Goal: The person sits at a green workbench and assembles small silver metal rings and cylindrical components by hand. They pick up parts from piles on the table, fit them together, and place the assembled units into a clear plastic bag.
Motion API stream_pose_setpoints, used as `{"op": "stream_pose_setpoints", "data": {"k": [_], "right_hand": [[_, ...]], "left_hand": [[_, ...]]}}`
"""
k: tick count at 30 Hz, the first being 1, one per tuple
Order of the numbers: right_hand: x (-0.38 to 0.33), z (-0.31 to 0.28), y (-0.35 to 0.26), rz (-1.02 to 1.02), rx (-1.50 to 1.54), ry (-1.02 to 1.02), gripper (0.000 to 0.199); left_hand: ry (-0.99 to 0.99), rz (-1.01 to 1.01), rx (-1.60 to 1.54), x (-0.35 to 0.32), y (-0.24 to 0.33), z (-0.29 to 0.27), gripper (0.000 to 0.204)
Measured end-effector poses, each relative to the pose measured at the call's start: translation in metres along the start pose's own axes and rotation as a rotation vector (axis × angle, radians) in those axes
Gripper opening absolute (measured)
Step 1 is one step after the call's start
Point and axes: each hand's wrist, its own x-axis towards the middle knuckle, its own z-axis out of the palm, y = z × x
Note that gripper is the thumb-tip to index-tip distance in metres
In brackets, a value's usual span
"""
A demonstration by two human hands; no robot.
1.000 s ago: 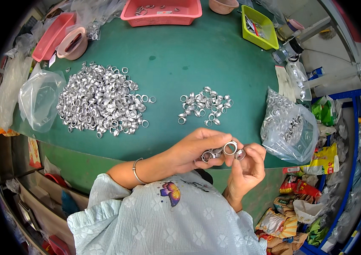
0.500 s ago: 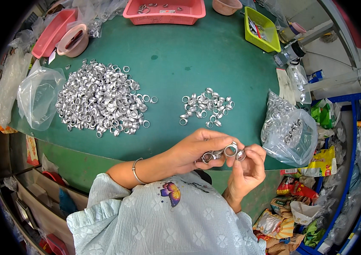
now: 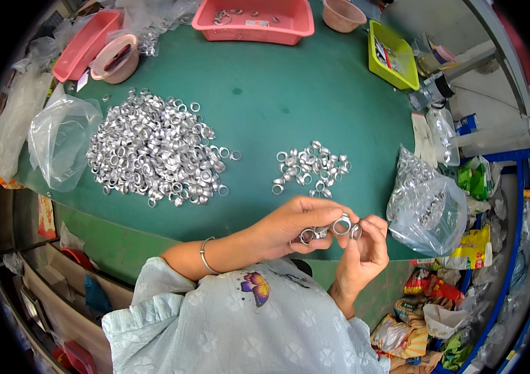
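Observation:
My left hand (image 3: pixel 299 227) is closed round several silver metal rings (image 3: pixel 308 235), and pinches one more ring (image 3: pixel 341 225) upright between thumb and finger. Close against it, my right hand (image 3: pixel 364 252) pinches a single ring (image 3: pixel 356 231) between thumb and fingertips. Both hands are held in front of my body at the table's near edge. Beyond them lies a small group of loose rings (image 3: pixel 312 168). A large heap of rings (image 3: pixel 152 149) covers the table to the left. Fingers partly hide the rings in my left palm.
On the green table (image 3: pixel 246 87) stand a pink tray (image 3: pixel 252 33), a pink bowl (image 3: pixel 115 59) and a lime-green basket (image 3: pixel 396 78). At right lies an open clear bag of rings (image 3: pixel 427 206); at left, a clear plastic bag (image 3: pixel 62 143). Blue shelving (image 3: pixel 514 249) holds coloured packets.
The view has shifted slightly, so the table things sit a little lower and further right. Both hands keep their grip on the rings, with small finger movements.

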Motion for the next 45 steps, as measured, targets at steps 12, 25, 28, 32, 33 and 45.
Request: {"op": "stream_pose_setpoints", "data": {"k": [12, 25, 28, 32, 33, 45], "right_hand": [[0.013, 0.016, 0.029, 0.330, 0.216, 0.016, 0.024], [0.028, 0.016, 0.048, 0.380, 0.231, -0.037, 0.022], [0.031, 0.021, 0.045, 0.392, 0.268, -0.063, 0.021], [0.031, 0.013, 0.049, 0.351, 0.309, -0.057, 0.021], [0.030, 0.009, 0.050, 0.346, 0.307, -0.056, 0.021], [0.022, 0.010, 0.046, 0.451, 0.636, -0.004, 0.027]], "left_hand": [[0.194, 0.115, -0.020, -0.004, 0.021, -0.020, 0.031], [0.585, 0.513, -0.083, 0.038, 0.142, -0.059, 0.029], [0.581, 0.718, -0.129, 0.062, 0.219, -0.097, 0.028], [0.549, 0.731, -0.041, 0.070, 0.197, -0.099, 0.028], [0.567, 0.698, -0.007, 0.069, 0.183, -0.092, 0.030], [0.404, 0.266, 0.585, 0.016, 0.003, -0.015, 0.035]]}}
